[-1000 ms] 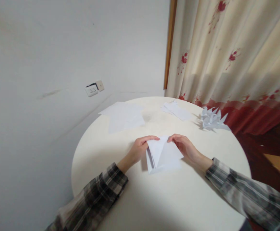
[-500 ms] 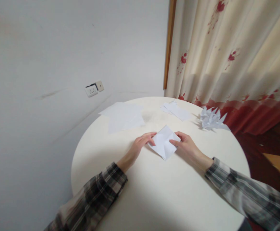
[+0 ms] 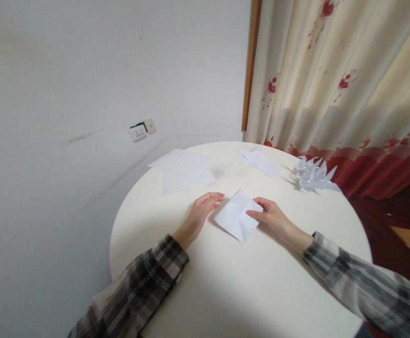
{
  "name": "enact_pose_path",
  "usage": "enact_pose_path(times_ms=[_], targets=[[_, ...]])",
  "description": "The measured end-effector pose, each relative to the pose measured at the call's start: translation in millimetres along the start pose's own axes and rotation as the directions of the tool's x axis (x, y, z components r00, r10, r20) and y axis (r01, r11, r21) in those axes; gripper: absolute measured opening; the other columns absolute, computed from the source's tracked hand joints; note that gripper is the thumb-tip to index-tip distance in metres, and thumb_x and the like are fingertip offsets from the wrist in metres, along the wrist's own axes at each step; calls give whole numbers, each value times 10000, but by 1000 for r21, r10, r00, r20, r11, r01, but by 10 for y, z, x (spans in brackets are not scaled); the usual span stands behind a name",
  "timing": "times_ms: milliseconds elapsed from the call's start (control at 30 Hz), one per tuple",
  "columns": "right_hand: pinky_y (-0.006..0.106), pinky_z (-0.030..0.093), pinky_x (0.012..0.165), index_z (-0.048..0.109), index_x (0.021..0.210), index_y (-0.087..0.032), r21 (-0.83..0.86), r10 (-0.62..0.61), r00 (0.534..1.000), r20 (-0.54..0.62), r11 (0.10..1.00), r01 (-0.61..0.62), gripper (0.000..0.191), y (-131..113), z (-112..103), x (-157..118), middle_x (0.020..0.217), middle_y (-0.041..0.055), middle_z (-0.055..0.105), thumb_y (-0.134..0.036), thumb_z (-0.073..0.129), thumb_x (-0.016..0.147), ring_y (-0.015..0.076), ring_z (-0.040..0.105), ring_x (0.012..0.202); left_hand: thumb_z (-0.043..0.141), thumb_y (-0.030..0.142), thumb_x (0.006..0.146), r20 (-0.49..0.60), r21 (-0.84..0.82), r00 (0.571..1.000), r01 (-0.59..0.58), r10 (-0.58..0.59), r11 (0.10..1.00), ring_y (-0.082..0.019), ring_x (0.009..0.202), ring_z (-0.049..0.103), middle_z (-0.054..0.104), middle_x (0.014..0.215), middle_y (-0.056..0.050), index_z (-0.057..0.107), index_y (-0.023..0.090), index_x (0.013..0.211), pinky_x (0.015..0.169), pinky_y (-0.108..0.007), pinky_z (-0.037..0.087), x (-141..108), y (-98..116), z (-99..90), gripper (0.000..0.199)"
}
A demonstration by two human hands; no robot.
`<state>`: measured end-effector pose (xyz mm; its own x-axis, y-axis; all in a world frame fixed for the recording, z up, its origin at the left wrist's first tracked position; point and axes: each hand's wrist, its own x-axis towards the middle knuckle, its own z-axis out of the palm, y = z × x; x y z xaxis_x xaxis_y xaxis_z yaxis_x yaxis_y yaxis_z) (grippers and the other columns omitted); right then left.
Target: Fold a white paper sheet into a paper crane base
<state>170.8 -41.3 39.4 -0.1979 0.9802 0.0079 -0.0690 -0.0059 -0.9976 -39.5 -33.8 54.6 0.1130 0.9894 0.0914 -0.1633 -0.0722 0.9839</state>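
Observation:
A folded square of white paper (image 3: 235,214) with crease lines is held a little above the round table, one corner toward me. My right hand (image 3: 268,213) grips its right corner, thumb on top and fingers beneath. Just off the paper's left side, my left hand (image 3: 205,209) has its fingers stretched out and holds nothing. The underside of the paper is hidden.
On the white round table (image 3: 197,291) lie loose paper sheets (image 3: 187,171) at the far left and smaller paper pieces (image 3: 263,162) at the back. Several folded paper cranes (image 3: 313,173) cluster at the far right. A wall and a curtain (image 3: 306,70) stand behind.
My left hand has let go of the paper's left corner and come away from it. The paper has turned slightly in my right hand, and the view has shifted a little.

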Motion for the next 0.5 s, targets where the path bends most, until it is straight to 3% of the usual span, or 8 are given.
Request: enact_pose_path(times_ms=[233, 300, 367, 433, 500], targets=[[268, 413, 626, 611, 762, -149, -6, 14, 1000, 27, 1000, -14, 299, -8, -1, -22, 724, 15, 643, -321, 750, 561, 139, 561, 636, 642, 232, 654, -9, -65, 999, -31, 31, 997, -173, 864, 550, 581, 873, -38, 542, 168, 601, 826, -288, 412, 12, -4, -42, 131], [262, 411, 621, 610, 764, -147, -13, 19, 999, 40, 1000, -19, 297, 4, -3, -17, 722, 12, 639, -318, 748, 565, 135, 558, 633, 666, 321, 667, 18, -121, 999, 31, -29, 992, -179, 861, 558, 591, 882, -47, 563, 167, 670, 834, -304, 411, -4, 23, -30, 186], [256, 409, 606, 607, 762, -148, -34, 12, 998, 67, 999, -10, 289, 28, 0, -6, 713, 7, 632, -313, 745, 570, 131, 551, 627, 695, 407, 651, 112, -150, 986, 137, -121, 979, -190, 886, 568, 608, 952, -67, 597, 172, 840, 828, -311, 415, -27, 43, 1, 317], [250, 409, 591, 605, 754, -150, -87, -11, 995, 103, 996, 20, 276, 53, 13, 8, 705, 2, 622, -300, 745, 569, 131, 543, 625, 728, 429, 618, 206, -97, 962, 203, -180, 974, -189, 881, 578, 617, 1005, -76, 590, 184, 999, 779, -287, 426, -49, 38, 43, 474], [243, 408, 580, 611, 753, -151, -162, -40, 990, 134, 985, 61, 264, 67, 34, 17, 704, -1, 616, -282, 745, 567, 131, 537, 628, 748, 420, 588, 206, 29, 954, 215, -217, 976, -166, 758, 583, 640, 910, -60, 611, 163, 986, 666, -250, 428, -60, 6, 82, 492]])
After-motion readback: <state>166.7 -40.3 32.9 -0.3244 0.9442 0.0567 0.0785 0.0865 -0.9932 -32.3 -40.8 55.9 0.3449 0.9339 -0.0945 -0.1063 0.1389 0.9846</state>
